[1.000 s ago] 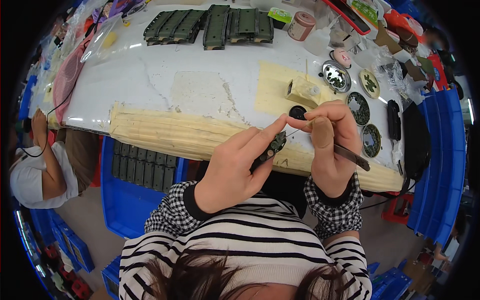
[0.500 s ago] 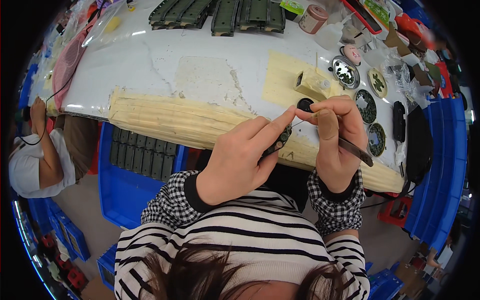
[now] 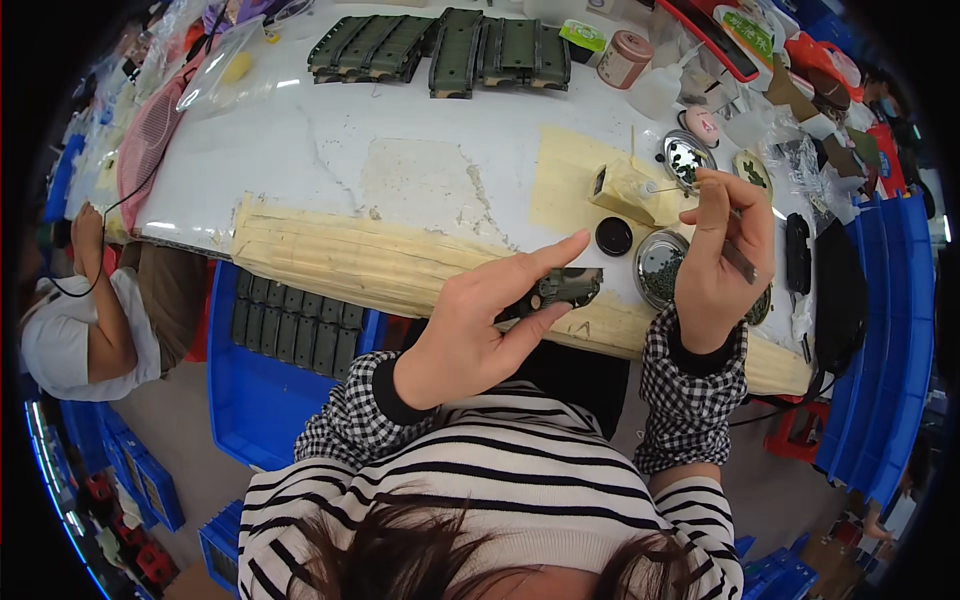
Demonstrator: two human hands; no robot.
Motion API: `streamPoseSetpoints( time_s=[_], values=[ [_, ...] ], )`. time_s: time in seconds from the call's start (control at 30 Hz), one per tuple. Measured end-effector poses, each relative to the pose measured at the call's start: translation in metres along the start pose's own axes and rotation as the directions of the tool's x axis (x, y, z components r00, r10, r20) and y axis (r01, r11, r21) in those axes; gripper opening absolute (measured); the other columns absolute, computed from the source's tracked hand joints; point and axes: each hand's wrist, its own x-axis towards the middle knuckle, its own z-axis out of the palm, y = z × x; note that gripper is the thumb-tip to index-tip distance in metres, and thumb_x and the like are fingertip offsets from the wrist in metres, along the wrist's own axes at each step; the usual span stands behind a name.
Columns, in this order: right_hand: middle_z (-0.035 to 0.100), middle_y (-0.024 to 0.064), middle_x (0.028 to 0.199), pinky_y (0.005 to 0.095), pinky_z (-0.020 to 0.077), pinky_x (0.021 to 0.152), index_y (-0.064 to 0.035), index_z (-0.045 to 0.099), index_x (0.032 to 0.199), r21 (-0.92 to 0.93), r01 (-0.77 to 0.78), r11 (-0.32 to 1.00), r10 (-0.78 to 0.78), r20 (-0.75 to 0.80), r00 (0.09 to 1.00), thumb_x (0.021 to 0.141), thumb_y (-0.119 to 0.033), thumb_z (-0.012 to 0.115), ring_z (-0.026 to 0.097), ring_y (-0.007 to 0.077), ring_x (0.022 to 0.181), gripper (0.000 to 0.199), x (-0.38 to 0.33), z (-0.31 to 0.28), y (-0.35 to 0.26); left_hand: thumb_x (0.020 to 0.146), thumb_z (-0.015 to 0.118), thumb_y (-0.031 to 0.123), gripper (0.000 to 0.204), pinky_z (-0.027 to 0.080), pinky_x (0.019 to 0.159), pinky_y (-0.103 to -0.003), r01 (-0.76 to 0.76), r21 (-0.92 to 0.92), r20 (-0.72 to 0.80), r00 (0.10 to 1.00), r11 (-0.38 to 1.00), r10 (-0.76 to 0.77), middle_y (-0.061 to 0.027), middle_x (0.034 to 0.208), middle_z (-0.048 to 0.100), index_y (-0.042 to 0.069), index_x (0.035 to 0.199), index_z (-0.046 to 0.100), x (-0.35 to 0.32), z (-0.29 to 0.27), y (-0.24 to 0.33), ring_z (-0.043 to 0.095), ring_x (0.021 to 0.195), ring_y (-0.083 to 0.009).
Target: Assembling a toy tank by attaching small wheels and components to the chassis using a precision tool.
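My left hand (image 3: 470,325) grips a small camouflage-painted model vehicle part (image 3: 570,290) between thumb and fingers, over the table's near edge. Further right, my right hand (image 3: 728,260) is raised and pinches a thin pale stick (image 3: 672,188) between thumb and fingertips. The stick's tip points left at a small bottle top in a yellow taped holder (image 3: 625,192). A flat metal tool (image 3: 740,262), its kind unclear, is tucked in the same palm. A round black cap (image 3: 613,236) lies between the hands. Beside my right hand, a dish of tiny green parts (image 3: 660,268) is partly covered.
Dark green model pieces (image 3: 370,48) stand along the table's far side. More dishes (image 3: 686,152), a pink jar (image 3: 625,60) and a black case (image 3: 798,252) are at the right. Padded tape (image 3: 330,235) covers the near edge. Left of me, a blue bin (image 3: 260,400) holds green parts.
My right hand has moved away from the model part, rightward and up to the taped holder, with the stick and metal tool. My left hand keeps the part, which now shows more fully.
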Motion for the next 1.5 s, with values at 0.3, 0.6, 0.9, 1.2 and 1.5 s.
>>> streamPoseSetpoints(
  time_s=[0.3,0.6,0.9,1.2,1.5],
  values=[
    [0.056,0.0082,0.086,0.0345,0.0468,0.056,-0.0075,0.065,0.094,-0.351,0.203,0.914,-0.153,0.164,0.974,0.082,-0.001,0.066,0.060,0.0272,0.067,0.014,0.002,0.005,0.023,0.092,0.058,-0.002,0.042,0.049,0.096,-0.032,0.137,-0.370,0.062,0.991,0.919,-0.122,-0.0163,0.113,0.067,-0.006,0.133,0.048,-0.001,-0.009,-0.011,0.063,0.109,-0.0198],
    [0.055,0.0084,0.085,0.0275,0.0402,0.050,-0.0051,0.066,0.114,-0.302,0.174,0.937,-0.137,0.139,0.981,0.082,0.001,0.069,0.052,0.0156,0.060,0.033,-0.006,-0.006,-0.009,0.093,0.057,0.000,0.045,0.050,0.094,-0.031,0.176,-0.425,0.054,0.984,0.888,-0.169,-0.0161,0.111,0.067,-0.004,0.136,0.045,-0.003,-0.010,-0.009,0.064,0.106,-0.0195],
    [0.055,0.0046,0.082,0.0220,0.0262,0.048,0.0003,0.069,0.103,-0.193,0.151,0.970,-0.130,0.117,0.985,0.086,0.000,0.068,0.031,0.0046,0.051,0.017,-0.021,-0.035,-0.017,0.090,0.065,0.018,0.071,0.052,0.072,-0.026,0.380,-0.448,-0.281,0.799,0.809,-0.531,-0.0152,0.111,0.061,-0.007,0.144,0.028,-0.003,-0.092,-0.021,0.062,0.085,-0.0142],
    [0.053,0.0031,0.077,0.0219,0.0238,0.048,0.0020,0.069,0.099,-0.191,0.055,0.980,-0.036,0.104,0.994,0.088,-0.001,0.065,0.030,0.0034,0.050,0.012,-0.031,-0.048,-0.009,0.079,0.073,0.026,0.067,0.045,0.089,-0.040,0.463,0.759,-0.471,0.876,0.459,-0.106,-0.0247,0.102,0.055,-0.008,0.130,0.047,-0.004,-0.183,-0.084,0.053,0.101,-0.0354],
    [0.054,0.0052,0.078,0.0246,0.0334,0.057,0.0024,0.069,0.100,-0.207,0.071,0.976,-0.046,0.122,0.991,0.098,-0.016,0.055,0.045,0.0105,0.064,0.023,-0.035,-0.050,-0.009,0.091,0.066,0.026,0.037,0.050,0.077,-0.031,0.248,0.745,-0.288,0.957,0.620,-0.038,-0.0113,0.097,0.066,-0.001,0.114,0.056,0.099,-0.132,-0.049,0.063,0.086,-0.0217]
  ],
)
